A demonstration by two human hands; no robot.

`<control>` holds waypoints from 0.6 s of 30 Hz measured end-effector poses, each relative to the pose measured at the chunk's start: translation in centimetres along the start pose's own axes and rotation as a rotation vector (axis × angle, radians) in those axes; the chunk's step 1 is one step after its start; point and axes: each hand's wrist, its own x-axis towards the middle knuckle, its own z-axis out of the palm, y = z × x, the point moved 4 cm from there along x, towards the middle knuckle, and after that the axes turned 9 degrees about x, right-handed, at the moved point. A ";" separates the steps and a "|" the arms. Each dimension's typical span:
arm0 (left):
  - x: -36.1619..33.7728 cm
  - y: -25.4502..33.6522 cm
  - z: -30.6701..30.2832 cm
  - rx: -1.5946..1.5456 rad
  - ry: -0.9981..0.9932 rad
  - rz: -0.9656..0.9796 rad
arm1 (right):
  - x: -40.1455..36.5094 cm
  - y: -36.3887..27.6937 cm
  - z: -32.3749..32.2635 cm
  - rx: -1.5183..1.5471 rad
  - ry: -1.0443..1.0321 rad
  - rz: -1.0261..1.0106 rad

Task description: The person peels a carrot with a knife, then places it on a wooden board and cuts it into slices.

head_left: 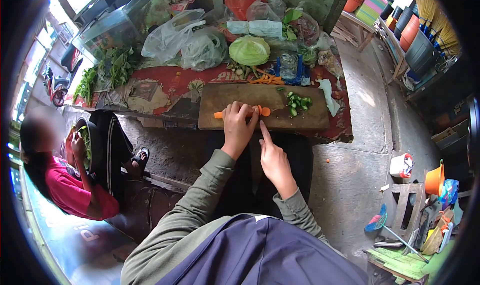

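On a wooden cutting board (220,97) lies a carrot (218,115), pressed down by my left hand (237,127) with its fingers bent over it. Round carrot slices (265,111) sit at its cut right end. My right hand (275,162) is just beside, its index finger stretched toward the slices and the other fingers curled. What it grips is mostly hidden; a thin blade-like shape is faintly visible below the board between my hands. Chopped green pieces (299,102) lie on the board's right part. Behind the board are carrot strips (267,79) and a cabbage (249,50).
The red-covered table (167,82) bears leafy greens (120,67) and plastic bags (204,49). A seated person (82,187) at the left holds a bowl of greens. At the right stand a wooden chair (406,205), an orange container (434,179) and brooms (440,25).
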 end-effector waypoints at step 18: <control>0.1 -0.1 -0.4 -0.033 0.024 0.019 | -0.8 2.4 -0.1 0.795 -0.188 0.302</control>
